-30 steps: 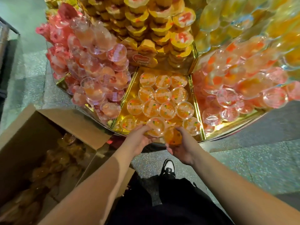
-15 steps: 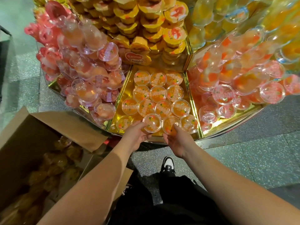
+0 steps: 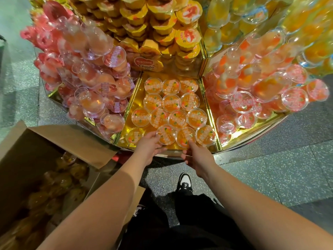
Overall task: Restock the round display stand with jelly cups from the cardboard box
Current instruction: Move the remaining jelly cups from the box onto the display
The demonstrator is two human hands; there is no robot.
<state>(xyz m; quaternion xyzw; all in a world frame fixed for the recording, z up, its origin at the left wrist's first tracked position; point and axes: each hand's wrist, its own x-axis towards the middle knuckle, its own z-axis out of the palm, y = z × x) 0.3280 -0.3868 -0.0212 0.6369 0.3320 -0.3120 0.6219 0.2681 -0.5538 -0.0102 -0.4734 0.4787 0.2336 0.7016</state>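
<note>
Head view: display stand (image 3: 239,139) looms ahead, gold middle bay one layer deep in orange cups. Cardboard box (image 3: 54,139) sits left of the stand, more cups inside. Left hand (image 3: 149,148) curls round a front-row cup (image 3: 165,135); right hand (image 3: 200,157) pinches its neighbour (image 3: 185,137). Best to seat both flat, lids up, tight against the row behind.

Cardboard box (image 3: 59,136) left of round display stand (image 3: 212,139), jelly cups (image 3: 171,102) in its middle compartment
</note>
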